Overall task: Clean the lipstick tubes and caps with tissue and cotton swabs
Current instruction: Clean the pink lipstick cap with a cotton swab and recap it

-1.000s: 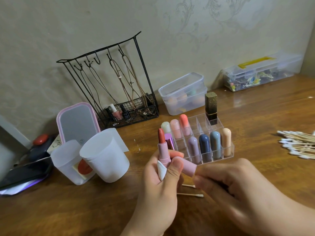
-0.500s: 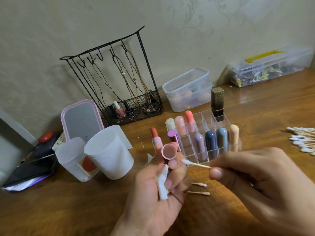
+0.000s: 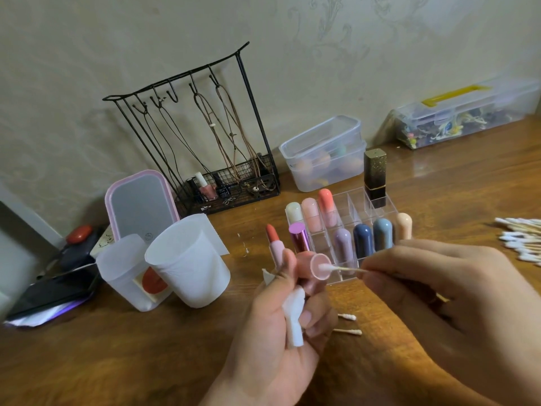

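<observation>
The right hand (image 3: 439,294), pinching a wooden cotton swab (image 3: 339,269), has now pushed its tip into the round pink plastic cap (image 3: 319,266). The left hand (image 3: 281,317) grips that cap; swabbing has begun.

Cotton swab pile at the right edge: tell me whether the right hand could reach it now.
Probably yes: the cotton swab pile lies on bare table just beyond the right hand, but that hand already pinches a swab.
</observation>
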The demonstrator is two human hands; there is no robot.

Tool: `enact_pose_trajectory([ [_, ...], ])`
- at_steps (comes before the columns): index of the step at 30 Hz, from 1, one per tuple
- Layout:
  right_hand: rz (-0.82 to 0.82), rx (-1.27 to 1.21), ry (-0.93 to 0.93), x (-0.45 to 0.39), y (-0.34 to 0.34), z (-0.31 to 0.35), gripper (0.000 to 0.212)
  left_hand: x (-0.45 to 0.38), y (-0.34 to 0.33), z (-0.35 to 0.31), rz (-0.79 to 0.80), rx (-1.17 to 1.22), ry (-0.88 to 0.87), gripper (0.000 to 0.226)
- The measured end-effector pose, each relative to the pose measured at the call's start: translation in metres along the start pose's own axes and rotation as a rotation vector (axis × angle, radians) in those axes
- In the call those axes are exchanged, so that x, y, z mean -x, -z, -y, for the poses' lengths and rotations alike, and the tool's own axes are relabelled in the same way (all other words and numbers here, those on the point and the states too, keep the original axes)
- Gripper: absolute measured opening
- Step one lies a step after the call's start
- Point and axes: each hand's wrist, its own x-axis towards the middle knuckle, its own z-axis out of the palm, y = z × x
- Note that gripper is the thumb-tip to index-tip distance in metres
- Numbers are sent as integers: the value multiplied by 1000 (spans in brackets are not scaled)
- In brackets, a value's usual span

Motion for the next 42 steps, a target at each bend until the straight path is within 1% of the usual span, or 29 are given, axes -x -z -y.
enact_pose_trajectory([
  [3,61,103,-6,2,-2,-2,16,7,-8,3,-123,-317,-88,26],
  [5,132,167,-22,2,-4,-4,25,10,-6,3,-122,-480,-144,37],
  [6,168,177,-37,2,-5,-5,26,9,-7,4,-109,-519,-173,46],
  [8,212,160,-65,3,-7,-8,16,6,-5,8,-81,-557,-251,59],
  [9,228,153,-70,3,-7,-10,11,5,-3,9,-76,-569,-285,59],
  [11,239,138,-60,4,-8,-13,9,3,0,11,-69,-579,-343,58],
  [16,131,90,-62,2,-5,-6,13,0,4,12,-130,-665,-431,61],
  [18,169,85,-38,2,-7,-6,18,-1,4,12,-155,-691,-458,60],
  [20,213,61,-21,3,-9,-8,24,-1,3,12,-169,-688,-449,44],
  [21,201,57,-26,2,-8,-8,23,-1,2,10,-166,-665,-433,35],
  [22,178,55,-40,2,-7,-7,20,0,2,9,-154,-653,-424,33],
  [24,152,49,-53,0,-5,-6,18,-1,3,9,-125,-664,-436,47],
  [25,166,48,-43,0,-6,-6,19,0,2,8,-139,-663,-439,50],
  [26,191,45,-30,0,-6,-6,22,-1,2,8,-155,-653,-434,47],
  [27,214,39,-16,1,-7,-6,24,-1,2,7,-147,-639,-421,39],
  [29,207,47,-7,1,-7,-7,22,-1,4,7,-124,-627,-399,28],
  [31,165,50,-29,0,-6,-8,14,-2,5,8,-120,-643,-408,36],
  [33,179,66,-44,0,-6,-7,15,0,4,8,-96,-628,-433,49],
  [34,207,72,-30,0,-7,-7,17,0,3,7,-97,-623,-437,51],
  [36,229,44,-12,1,-8,-6,20,-1,5,7,-82,-612,-419,45],
  [38,192,15,-39,1,-6,-6,15,-1,5,6,-93,-615,-402,38],
  [40,195,30,-58,0,-5,-6,15,-1,4,6,-77,-620,-408,43],
  [42,263,39,-38,1,-5,-5,18,1,2,5,-80,-609,-421,49],
])
